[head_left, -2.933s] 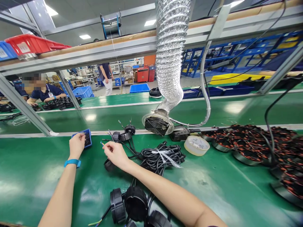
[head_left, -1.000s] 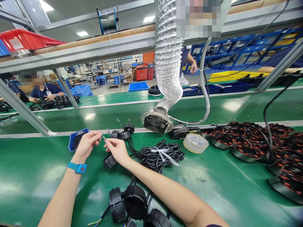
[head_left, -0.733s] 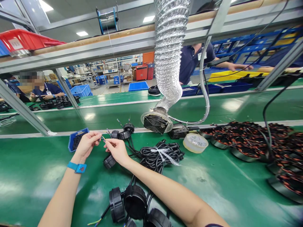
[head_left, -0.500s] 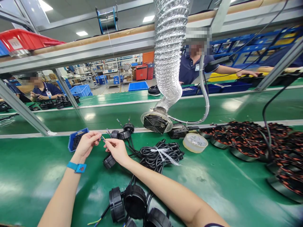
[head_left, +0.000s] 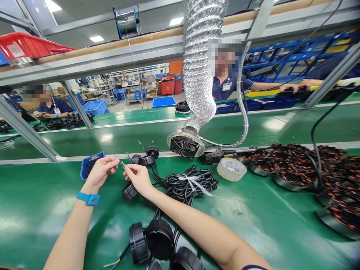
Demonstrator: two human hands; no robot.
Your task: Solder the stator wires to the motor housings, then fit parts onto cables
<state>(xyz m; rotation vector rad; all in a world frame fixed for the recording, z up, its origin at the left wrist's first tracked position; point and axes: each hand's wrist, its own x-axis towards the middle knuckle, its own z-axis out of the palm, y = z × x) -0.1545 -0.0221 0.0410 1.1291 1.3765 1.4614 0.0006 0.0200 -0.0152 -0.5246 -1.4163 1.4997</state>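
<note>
My left hand (head_left: 101, 170) and my right hand (head_left: 138, 178) meet above the green bench (head_left: 56, 210), fingertips almost touching. The right hand pinches the thin coloured wire ends (head_left: 123, 164) of a black cable. The left hand's fingers are pinched at those same ends, on a piece too small to make out. A black round cap (head_left: 129, 191) on that cable lies just under the right hand. A small blue tray (head_left: 84, 166) of small black parts sits just behind the left hand.
A bundle of black cables (head_left: 191, 183) lies right of my hands, more black caps (head_left: 160, 240) near me. A fan on a silver duct (head_left: 184, 144), a white tub (head_left: 231, 168) and several copper-wound stators (head_left: 295, 168) stand to the right. Other people work across the belt.
My left hand left the blue tray and came up to meet the right hand at the wire ends. A person across the belt has sat down behind the duct.
</note>
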